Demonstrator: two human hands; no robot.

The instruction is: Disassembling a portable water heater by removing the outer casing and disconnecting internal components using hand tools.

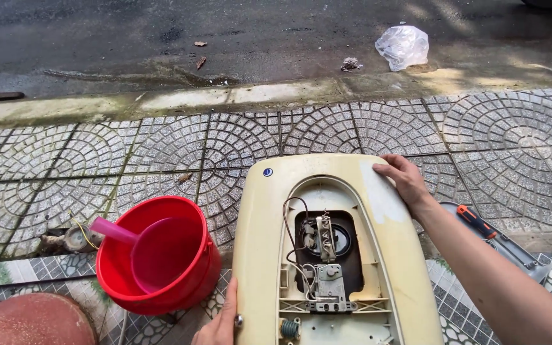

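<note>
**Both hands steady the opened heater**

Left hand (220,326) clasps the cream water heater (269,243) at its near edge; right hand (407,180) rests flat, unclenched, on the far corner. Best kept evenly braced. Red bucket (186,281) sits left of the grip.

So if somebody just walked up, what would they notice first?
Probably the big cream-coloured appliance in the middle, open so its wires and metal parts show, with the left hand at its near edge and the right hand on its far corner. Next, the bright red bucket on its left, with a pink scoop inside.
</note>
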